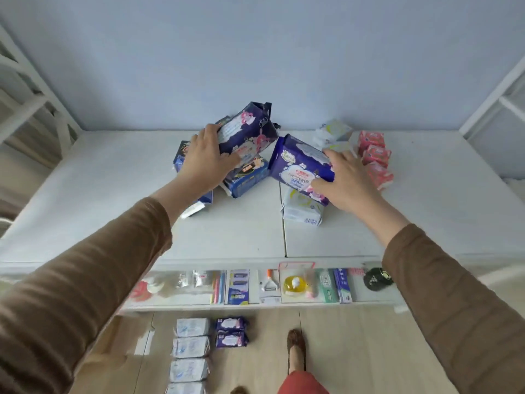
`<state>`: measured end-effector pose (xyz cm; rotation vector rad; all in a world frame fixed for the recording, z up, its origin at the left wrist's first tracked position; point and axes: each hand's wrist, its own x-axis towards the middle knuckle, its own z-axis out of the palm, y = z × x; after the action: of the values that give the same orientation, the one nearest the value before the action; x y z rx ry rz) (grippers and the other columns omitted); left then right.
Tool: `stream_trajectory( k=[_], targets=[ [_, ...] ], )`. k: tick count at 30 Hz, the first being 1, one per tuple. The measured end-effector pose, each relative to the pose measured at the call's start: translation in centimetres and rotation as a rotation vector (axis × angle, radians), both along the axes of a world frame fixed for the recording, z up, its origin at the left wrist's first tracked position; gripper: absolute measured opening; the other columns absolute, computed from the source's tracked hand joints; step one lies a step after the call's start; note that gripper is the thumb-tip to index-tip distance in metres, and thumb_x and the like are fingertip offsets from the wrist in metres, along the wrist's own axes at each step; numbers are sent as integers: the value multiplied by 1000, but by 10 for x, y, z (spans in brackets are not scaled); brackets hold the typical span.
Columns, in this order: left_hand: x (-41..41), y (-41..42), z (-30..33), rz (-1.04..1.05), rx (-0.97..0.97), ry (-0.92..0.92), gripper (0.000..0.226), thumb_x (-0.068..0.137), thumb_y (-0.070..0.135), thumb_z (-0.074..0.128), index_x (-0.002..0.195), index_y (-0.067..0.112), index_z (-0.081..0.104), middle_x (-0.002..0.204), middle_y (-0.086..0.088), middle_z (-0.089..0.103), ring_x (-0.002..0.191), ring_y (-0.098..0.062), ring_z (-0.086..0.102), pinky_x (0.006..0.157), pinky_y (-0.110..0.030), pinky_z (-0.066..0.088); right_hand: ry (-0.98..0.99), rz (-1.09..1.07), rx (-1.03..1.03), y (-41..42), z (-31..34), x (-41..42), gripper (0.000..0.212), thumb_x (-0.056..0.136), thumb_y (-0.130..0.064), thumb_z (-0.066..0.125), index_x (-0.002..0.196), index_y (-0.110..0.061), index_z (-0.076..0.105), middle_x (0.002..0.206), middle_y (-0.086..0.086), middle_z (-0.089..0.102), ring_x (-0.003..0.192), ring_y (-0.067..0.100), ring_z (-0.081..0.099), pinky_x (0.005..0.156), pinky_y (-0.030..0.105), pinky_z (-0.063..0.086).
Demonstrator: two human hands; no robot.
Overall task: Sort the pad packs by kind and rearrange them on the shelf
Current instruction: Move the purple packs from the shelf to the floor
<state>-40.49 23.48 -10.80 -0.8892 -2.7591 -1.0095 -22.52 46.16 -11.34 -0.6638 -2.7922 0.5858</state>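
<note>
On the white shelf top (113, 194), my left hand (208, 160) grips a dark navy pad pack with pink print (250, 129), tilted up above the pile. My right hand (341, 177) holds a purple-blue pad pack (298, 163) by its right end. Under the navy pack lie blue pad packs (247, 180), one partly hidden by my left wrist. A white-green pad pack (301, 209) lies beneath the purple one, and more white-green packs (332, 132) sit behind. A row of red-pink packs (375, 157) lines the right side.
A lower shelf (199, 307) holds small goods such as a peeler, yellow item and boxes. On the wooden floor lie white pad packs (190, 348) in a column and two purple packs (231, 332). My foot (295, 345) stands nearby. White frames flank both sides.
</note>
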Motion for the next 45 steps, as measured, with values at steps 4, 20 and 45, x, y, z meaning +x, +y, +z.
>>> stream_trajectory(
  k=[4, 20, 45],
  targets=[
    [44, -53, -15, -48, -37, -66, 56, 78, 37, 64, 126, 16, 42, 117, -2, 49, 109, -26, 45, 91, -42, 42, -36, 64, -136, -36, -8, 51, 77, 78, -37, 74, 145, -19, 40, 134, 1, 45, 116, 13, 45, 83, 28, 32],
    [234, -217, -159, -52, -327, -265, 66, 76, 45, 77, 133, 30, 50, 106, 1, 49, 98, -24, 49, 81, -37, 41, -362, 228, -370, -158, -146, 227, 72, 72, -49, 83, 134, -36, 49, 127, -9, 61, 102, 13, 58, 71, 27, 45],
    [229, -295, -631, -233, -544, -555, 55, 76, 27, 76, 124, 15, 52, 114, -7, 52, 102, -28, 55, 83, -35, 45, -612, -14, -474, -338, -579, 277, 46, 79, -16, 66, 118, -29, 45, 115, -8, 56, 95, 12, 56, 71, 26, 44]
  ],
)
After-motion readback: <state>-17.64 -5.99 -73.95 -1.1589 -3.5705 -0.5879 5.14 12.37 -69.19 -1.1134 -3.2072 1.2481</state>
